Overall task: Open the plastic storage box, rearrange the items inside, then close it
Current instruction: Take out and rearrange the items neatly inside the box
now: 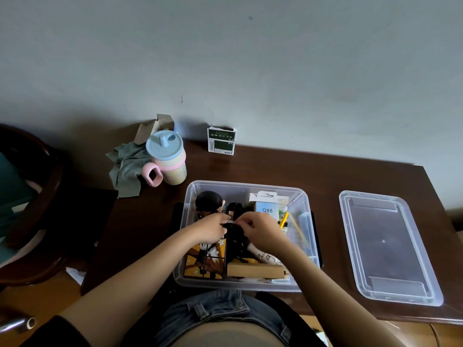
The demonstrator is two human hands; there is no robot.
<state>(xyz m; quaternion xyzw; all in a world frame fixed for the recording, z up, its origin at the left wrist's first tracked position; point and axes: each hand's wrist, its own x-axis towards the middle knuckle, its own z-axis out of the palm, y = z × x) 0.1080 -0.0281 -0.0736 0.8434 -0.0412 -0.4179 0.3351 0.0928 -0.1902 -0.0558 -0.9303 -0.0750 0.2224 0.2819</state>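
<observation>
Clear plastic storage box (307, 196) sits open; our left hand (211, 230) and right hand (263, 230) together pinch a small white strip (231, 222) over it, lid (385, 246) aside.

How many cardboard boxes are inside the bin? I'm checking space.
2 visible: a white box marked Q88 at the far side of the clear plastic storage box, a brown cardboard box at its near side. Others may be hidden.

Dark wood table (275, 169): open box (304, 196), lid (390, 246), cup (167, 159), cloth (127, 169).
</observation>
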